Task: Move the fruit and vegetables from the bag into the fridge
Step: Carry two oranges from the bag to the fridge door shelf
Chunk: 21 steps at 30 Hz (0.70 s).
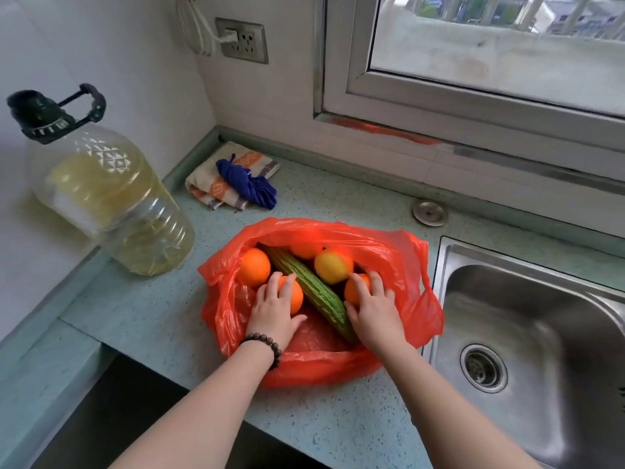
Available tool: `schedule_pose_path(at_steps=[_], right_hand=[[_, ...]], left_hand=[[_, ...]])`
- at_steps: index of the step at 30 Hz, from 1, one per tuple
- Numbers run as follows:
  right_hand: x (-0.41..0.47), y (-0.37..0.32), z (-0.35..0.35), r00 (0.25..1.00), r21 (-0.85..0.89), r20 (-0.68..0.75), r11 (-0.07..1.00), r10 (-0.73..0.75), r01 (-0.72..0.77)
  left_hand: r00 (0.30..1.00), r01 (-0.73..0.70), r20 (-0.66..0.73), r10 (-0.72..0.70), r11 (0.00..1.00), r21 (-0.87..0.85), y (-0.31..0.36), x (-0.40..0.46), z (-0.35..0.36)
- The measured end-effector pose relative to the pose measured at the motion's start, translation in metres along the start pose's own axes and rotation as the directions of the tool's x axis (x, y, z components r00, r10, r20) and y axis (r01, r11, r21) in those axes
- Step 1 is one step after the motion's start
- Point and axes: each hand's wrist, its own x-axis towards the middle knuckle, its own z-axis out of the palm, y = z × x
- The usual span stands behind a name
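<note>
Starting out, nothing unloaded yet: red bag (399, 262) left of the sink (449, 265) holds 5 oranges and 1 bumpy green bitter gourd (309, 286), left hand (275, 311) cupping an orange (296, 296), right hand (375, 308) curled on another orange (351, 292), fridge not in view.

The bag (402, 265) is bright red. The round fruits (254, 266) are orange (one (333, 265) looks more yellow). The long bumpy vegetable (309, 286) is green. The folded cloth (216, 187) has orange and white stripes, and the bundle (248, 184) on it is dark blue.
</note>
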Motion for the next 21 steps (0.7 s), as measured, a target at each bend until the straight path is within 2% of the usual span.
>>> schedule_pose_path(at_steps=[6,12,17,21], right_hand=[[-0.007,-0.011,-0.002,0.999,0.003,-0.03,1.0,0.023,-0.023],[-0.031,-0.039,-0.002,0.978,0.104,-0.199,0.994,0.066,-0.046],[-0.06,-0.068,-0.009,0.917,0.204,-0.376,0.977,0.137,-0.063],[-0.096,-0.08,-0.008,0.826,0.255,-0.506,0.958,0.249,-0.133]], left_hand=[[1.0,0.004,0.013,-0.002,0.996,-0.091,-0.004,0.002,-0.011],[0.995,-0.091,-0.053,0.083,0.981,-0.169,-0.012,-0.006,-0.033],[0.97,-0.238,-0.091,0.225,0.952,-0.19,-0.02,-0.013,-0.055],[0.929,-0.369,-0.115,0.351,0.904,-0.216,-0.016,-0.021,-0.063]])
